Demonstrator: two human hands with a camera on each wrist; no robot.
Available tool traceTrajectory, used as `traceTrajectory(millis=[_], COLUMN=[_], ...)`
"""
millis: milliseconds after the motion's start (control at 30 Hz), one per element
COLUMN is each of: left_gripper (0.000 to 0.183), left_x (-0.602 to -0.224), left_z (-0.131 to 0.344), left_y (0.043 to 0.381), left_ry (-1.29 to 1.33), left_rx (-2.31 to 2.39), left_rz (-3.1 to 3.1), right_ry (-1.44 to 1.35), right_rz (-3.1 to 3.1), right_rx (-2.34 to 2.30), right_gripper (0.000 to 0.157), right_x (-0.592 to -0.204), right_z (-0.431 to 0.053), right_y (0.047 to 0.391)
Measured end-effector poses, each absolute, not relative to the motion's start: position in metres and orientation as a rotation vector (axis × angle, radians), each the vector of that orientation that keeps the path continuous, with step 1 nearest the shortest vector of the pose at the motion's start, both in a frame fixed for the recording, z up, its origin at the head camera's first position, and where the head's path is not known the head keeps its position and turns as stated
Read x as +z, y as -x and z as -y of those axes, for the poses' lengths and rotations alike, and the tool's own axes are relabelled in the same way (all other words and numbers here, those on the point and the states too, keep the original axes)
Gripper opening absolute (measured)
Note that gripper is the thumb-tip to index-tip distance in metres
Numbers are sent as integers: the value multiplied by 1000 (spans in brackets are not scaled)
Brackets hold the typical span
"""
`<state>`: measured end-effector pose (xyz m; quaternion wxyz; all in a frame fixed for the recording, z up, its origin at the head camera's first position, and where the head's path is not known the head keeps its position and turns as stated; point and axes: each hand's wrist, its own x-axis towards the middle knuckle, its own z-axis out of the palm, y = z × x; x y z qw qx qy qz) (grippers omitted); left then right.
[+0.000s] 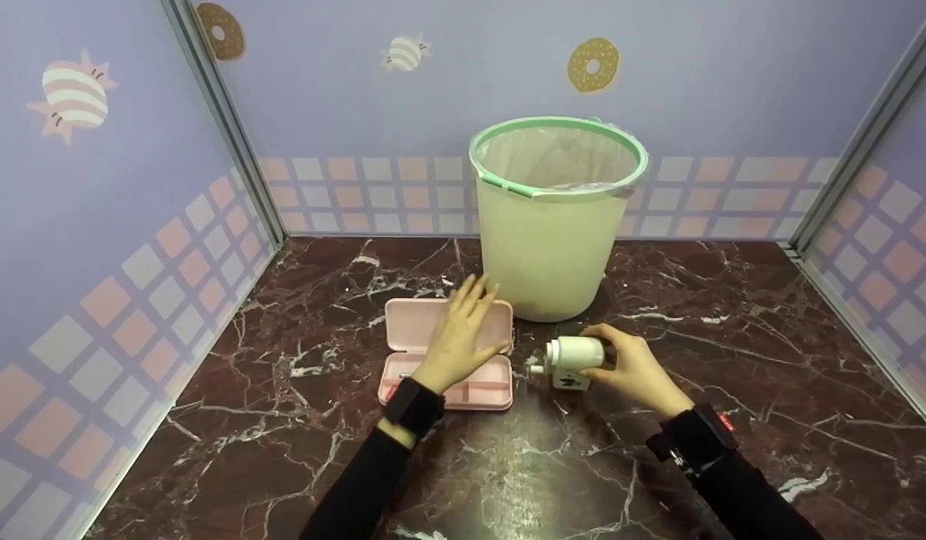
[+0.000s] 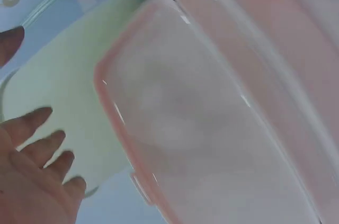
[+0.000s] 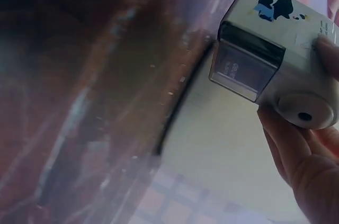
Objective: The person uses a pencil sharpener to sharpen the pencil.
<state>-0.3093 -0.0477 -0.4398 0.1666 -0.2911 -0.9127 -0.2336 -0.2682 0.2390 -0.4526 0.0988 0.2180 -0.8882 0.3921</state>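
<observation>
A white hand-crank pencil sharpener [image 1: 579, 352] is held between the thumb and fingers of my right hand [image 1: 636, 373], right of the pencil case. Its crank points left. In the right wrist view, a dark cow-like print, a clear shavings drawer [image 3: 246, 70] and a round pencil hole show on the sharpener [image 3: 302, 28]. My left hand [image 1: 457, 343] hovers with fingers spread over an opened pink pencil case [image 1: 410, 322], hiding part of its lid and tray. The left wrist view shows that hand [image 2: 37, 176] holding nothing beside the raised lid [image 2: 175, 118].
Behind the case stands a tall pale green waste bin [image 1: 552, 255] with a green rim and clear liner. Inside the case's tray are dividers and a small red item [image 1: 391, 391]. Patterned panels [image 1: 343, 97] enclose the dark marbled tabletop [image 1: 283, 450] at the back and sides.
</observation>
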Motion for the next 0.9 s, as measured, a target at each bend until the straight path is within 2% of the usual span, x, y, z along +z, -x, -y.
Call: traceTrajectory(millis=[167, 467, 700, 900], left_gripper=[96, 89, 86, 83], left_x=[-448, -452, -450, -440], left_z=[72, 89, 89, 91], left_y=[299, 285, 282, 280], left_ry=[678, 503, 482, 465], left_rx=[-425, -360, -388, -402], left_rz=[2637, 2708, 2741, 2692], right_ry=[-651, -626, -615, -361], right_rz=[2661, 2732, 2829, 2723], right_rx=[1178, 1128, 672, 325], right_gripper=[46, 46, 66, 73], right_x=[-460, -459, -428, -399], right_z=[-239, -239, -244, -256], right_y=[268, 267, 243, 235])
